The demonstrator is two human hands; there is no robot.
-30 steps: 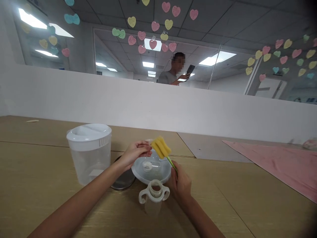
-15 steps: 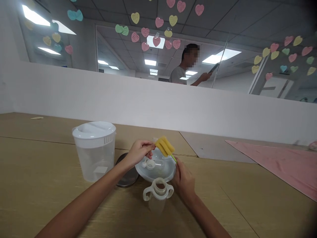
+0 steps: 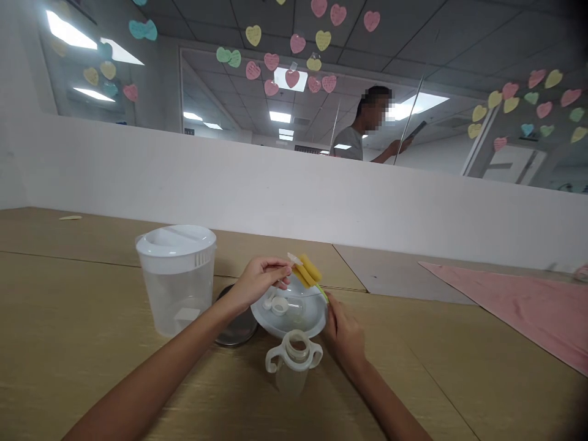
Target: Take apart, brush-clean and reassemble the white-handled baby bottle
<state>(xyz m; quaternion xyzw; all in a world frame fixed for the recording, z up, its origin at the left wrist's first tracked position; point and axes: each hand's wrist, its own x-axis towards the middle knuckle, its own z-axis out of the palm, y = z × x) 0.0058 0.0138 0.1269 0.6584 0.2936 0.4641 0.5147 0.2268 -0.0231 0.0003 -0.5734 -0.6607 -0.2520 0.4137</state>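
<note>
My right hand [image 3: 345, 334] is closed on the green handle of a yellow sponge brush [image 3: 309, 271]. Close against the sponge, my left hand [image 3: 266, 278] pinches a small clear, whitish piece [image 3: 294, 259]. Both hands are over a pale bowl [image 3: 263, 318], which holds a white ring [image 3: 279, 305] and a clear bottle-like part [image 3: 296, 309]. In front of the bowl stands an uncapped bottle [image 3: 294, 367] with two white handles.
A lidded clear plastic pitcher [image 3: 177, 282] stands at the left. Between it and the bowl lies a dark round plate [image 3: 236, 331]. A pink cloth [image 3: 519, 306] covers the right side. Behind the glass, a person [image 3: 351, 138] holds a tablet or phone.
The clear piece at my left fingertips now shows beside the sponge, which has turned slightly. The person behind the glass has shifted to the right.
</note>
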